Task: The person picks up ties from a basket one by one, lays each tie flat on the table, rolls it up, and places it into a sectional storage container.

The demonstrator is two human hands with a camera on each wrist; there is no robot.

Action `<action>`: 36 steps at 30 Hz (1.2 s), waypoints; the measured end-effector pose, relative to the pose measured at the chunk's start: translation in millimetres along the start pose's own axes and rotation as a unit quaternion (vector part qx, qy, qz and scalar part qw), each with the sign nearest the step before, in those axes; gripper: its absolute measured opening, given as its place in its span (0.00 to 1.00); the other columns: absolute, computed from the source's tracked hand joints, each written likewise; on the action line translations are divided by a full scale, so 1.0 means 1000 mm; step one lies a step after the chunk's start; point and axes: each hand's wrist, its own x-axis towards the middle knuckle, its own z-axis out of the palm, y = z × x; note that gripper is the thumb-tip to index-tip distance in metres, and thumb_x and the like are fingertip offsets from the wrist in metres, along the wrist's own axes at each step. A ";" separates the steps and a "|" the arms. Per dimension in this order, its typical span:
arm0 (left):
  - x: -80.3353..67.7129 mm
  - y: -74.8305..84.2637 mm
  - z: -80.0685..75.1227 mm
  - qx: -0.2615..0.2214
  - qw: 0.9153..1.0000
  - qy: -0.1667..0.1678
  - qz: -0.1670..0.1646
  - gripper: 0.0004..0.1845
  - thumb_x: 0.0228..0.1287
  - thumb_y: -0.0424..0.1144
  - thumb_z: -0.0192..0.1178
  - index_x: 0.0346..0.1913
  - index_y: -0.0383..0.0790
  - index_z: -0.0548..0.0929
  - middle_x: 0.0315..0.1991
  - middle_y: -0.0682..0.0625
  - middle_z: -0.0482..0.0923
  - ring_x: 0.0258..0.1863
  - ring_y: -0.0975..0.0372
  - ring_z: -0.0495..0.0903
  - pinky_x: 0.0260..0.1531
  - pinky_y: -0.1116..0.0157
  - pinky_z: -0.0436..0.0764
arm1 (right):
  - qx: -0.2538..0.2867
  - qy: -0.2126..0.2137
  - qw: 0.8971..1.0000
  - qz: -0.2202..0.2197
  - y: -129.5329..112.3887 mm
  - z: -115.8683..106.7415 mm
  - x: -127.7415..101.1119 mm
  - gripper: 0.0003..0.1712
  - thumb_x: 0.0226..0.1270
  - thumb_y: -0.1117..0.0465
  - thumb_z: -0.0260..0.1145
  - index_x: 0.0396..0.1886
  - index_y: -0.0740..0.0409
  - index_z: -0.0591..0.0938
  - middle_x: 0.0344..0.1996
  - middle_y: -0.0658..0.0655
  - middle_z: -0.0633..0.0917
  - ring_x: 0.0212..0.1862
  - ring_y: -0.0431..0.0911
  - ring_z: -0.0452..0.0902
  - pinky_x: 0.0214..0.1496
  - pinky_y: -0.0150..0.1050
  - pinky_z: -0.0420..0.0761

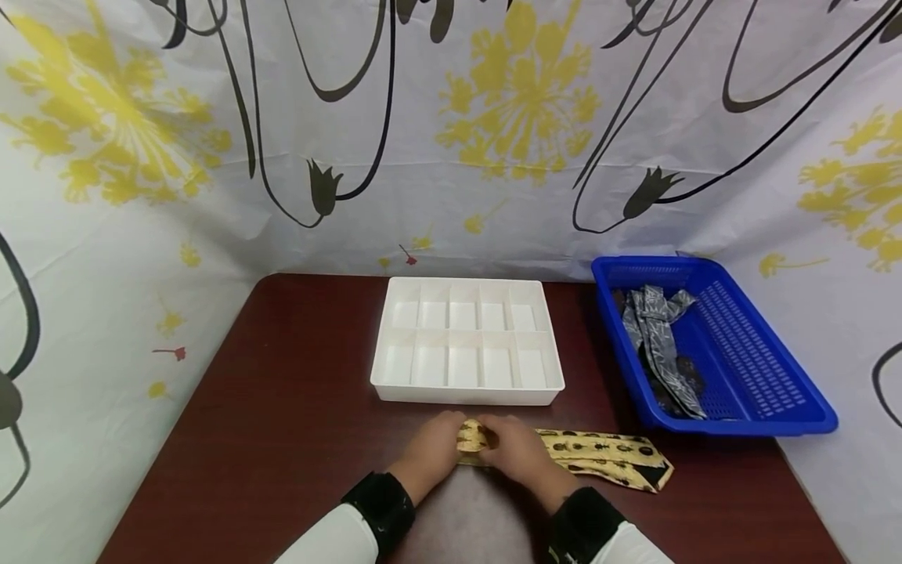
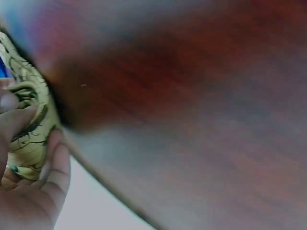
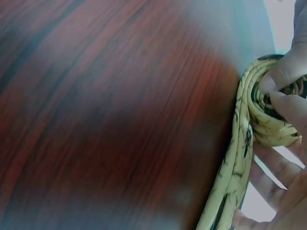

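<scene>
- Both hands are on the necktie: the left hand [image 1: 435, 448] and right hand [image 1: 520, 453] pinch opposite sides of the rolled-up end [image 3: 271, 122], fingers curled in close, so it's a narrow grip with cloth in it.
- The necktie [image 1: 599, 453] itself is yellow with dark bug-like marks. It lies on the table in front of the tray; past the right hand the flat part runs out to a pointed end near the basket, with a dark patch at the tip.
- Handling-wise, I'd call it light, soft and floppy, maybe a bit slick. Not something you'd break, but a loose coil could spring apart or slide out sideways.
- Best hold, imo: thumb and fingers round the outside of the coil, pressing the layers together. Grabbing only the flat tail wouldn't keep the coil tight.
- The table [image 1: 296, 376] is dark reddish-brown wood grain, looks smooth, with a pale sheen near the hands.
- Just beyond the hands sits a white tray [image 1: 465, 397], two rows of five compartments.
- Off to the right there's a blue basket [image 1: 775, 429] holding a grey patterned cloth strip [image 1: 658, 333] and some darker stuff I can't make out.
- White cloth [image 1: 423, 117] with yellow and dark flower prints hangs around the table.
</scene>
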 end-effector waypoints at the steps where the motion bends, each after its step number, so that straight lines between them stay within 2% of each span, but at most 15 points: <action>1: 0.000 0.003 -0.002 0.014 1.000 -0.004 -0.006 0.14 0.48 0.26 0.65 0.39 0.41 0.78 0.33 0.52 0.75 0.33 0.62 0.76 0.33 0.65 0.76 | 0.003 -0.001 1.000 0.000 0.001 -0.001 0.000 0.28 0.47 0.61 0.74 0.52 0.59 0.83 0.40 0.54 0.85 0.42 0.50 0.79 0.41 0.45 0.78; 5: 0.001 0.015 -0.006 0.093 0.996 -0.014 -0.015 0.10 0.55 0.26 0.62 0.39 0.39 0.78 0.33 0.48 0.76 0.33 0.59 0.79 0.31 0.63 0.79 | 0.005 -0.003 1.000 -0.013 0.004 -0.001 -0.001 0.26 0.45 0.62 0.73 0.49 0.58 0.83 0.30 0.49 0.81 0.34 0.44 0.74 0.34 0.39 0.74; 7: 0.002 0.021 -0.006 0.121 0.992 -0.016 -0.016 0.07 0.58 0.27 0.60 0.39 0.38 0.78 0.33 0.47 0.76 0.33 0.58 0.80 0.30 0.63 0.80 | 0.007 0.002 1.000 -0.018 0.004 0.000 -0.001 0.26 0.43 0.63 0.73 0.48 0.58 0.83 0.28 0.47 0.78 0.33 0.43 0.72 0.33 0.38 0.73; 10: 0.003 0.022 -0.006 0.134 0.991 -0.019 -0.013 0.06 0.60 0.29 0.60 0.40 0.38 0.78 0.34 0.46 0.76 0.33 0.57 0.81 0.30 0.62 0.81 | 0.016 0.011 1.000 -0.017 0.005 0.003 -0.002 0.24 0.42 0.65 0.73 0.45 0.58 0.83 0.24 0.46 0.76 0.31 0.42 0.70 0.32 0.37 0.71; 13: 0.001 0.013 -0.003 0.077 0.997 -0.016 -0.005 0.13 0.53 0.29 0.65 0.42 0.39 0.77 0.36 0.47 0.75 0.35 0.58 0.79 0.33 0.63 0.80 | 0.024 0.016 1.000 -0.012 0.005 0.007 -0.002 0.23 0.43 0.65 0.74 0.44 0.56 0.83 0.24 0.46 0.76 0.31 0.41 0.69 0.32 0.37 0.71; 16: -0.003 -0.003 0.002 -0.032 0.999 0.000 0.006 0.23 0.45 0.27 0.70 0.48 0.38 0.77 0.42 0.47 0.76 0.40 0.57 0.78 0.41 0.61 0.78 | 0.023 0.020 1.000 -0.003 0.004 0.011 -0.003 0.25 0.43 0.64 0.74 0.47 0.56 0.84 0.30 0.49 0.82 0.36 0.44 0.74 0.38 0.39 0.75; 19: -0.007 -0.015 0.008 -0.136 0.990 0.016 0.015 0.29 0.44 0.27 0.71 0.54 0.32 0.75 0.48 0.43 0.76 0.46 0.55 0.76 0.48 0.58 0.76 | 0.027 0.017 0.999 0.009 0.004 0.012 -0.003 0.26 0.44 0.64 0.75 0.49 0.57 0.84 0.40 0.53 0.85 0.44 0.48 0.78 0.45 0.43 0.77; 22: -0.008 -0.020 0.012 -0.172 0.984 0.032 0.024 0.29 0.44 0.28 0.72 0.53 0.31 0.77 0.49 0.43 0.78 0.48 0.54 0.77 0.49 0.57 0.75 | 0.036 0.012 0.999 0.018 0.004 0.011 -0.004 0.28 0.45 0.64 0.76 0.51 0.57 0.83 0.44 0.55 0.85 0.48 0.50 0.78 0.48 0.46 0.78; 25: -0.007 -0.017 0.011 -0.128 0.990 0.046 0.044 0.22 0.44 0.28 0.70 0.47 0.35 0.81 0.44 0.47 0.80 0.44 0.57 0.78 0.46 0.60 0.76 | 0.035 0.005 0.999 0.020 0.004 0.009 -0.005 0.28 0.46 0.64 0.75 0.52 0.56 0.83 0.44 0.55 0.85 0.48 0.51 0.78 0.48 0.46 0.77; 29: -0.004 -0.006 0.005 -0.030 0.996 0.046 0.064 0.17 0.45 0.28 0.66 0.42 0.40 0.83 0.38 0.51 0.81 0.41 0.59 0.79 0.44 0.63 0.77 | 0.033 -0.003 0.999 0.020 0.005 0.005 -0.005 0.29 0.45 0.65 0.73 0.53 0.55 0.83 0.42 0.55 0.85 0.47 0.50 0.77 0.44 0.46 0.77; 33: 0.000 0.006 0.000 0.049 0.998 0.023 0.043 0.13 0.48 0.29 0.64 0.39 0.42 0.82 0.34 0.53 0.80 0.37 0.61 0.78 0.38 0.64 0.77 | 0.034 -0.005 0.999 0.016 0.005 0.003 -0.005 0.30 0.43 0.64 0.74 0.53 0.57 0.82 0.43 0.56 0.84 0.47 0.50 0.77 0.43 0.46 0.77; 36: 0.002 0.016 -0.002 0.103 0.995 0.005 0.015 0.08 0.54 0.29 0.62 0.38 0.42 0.82 0.33 0.52 0.79 0.35 0.60 0.79 0.33 0.64 0.79 | 0.034 -0.007 0.999 0.014 0.006 0.002 -0.006 0.32 0.43 0.64 0.75 0.54 0.62 0.81 0.45 0.59 0.84 0.49 0.52 0.76 0.46 0.47 0.77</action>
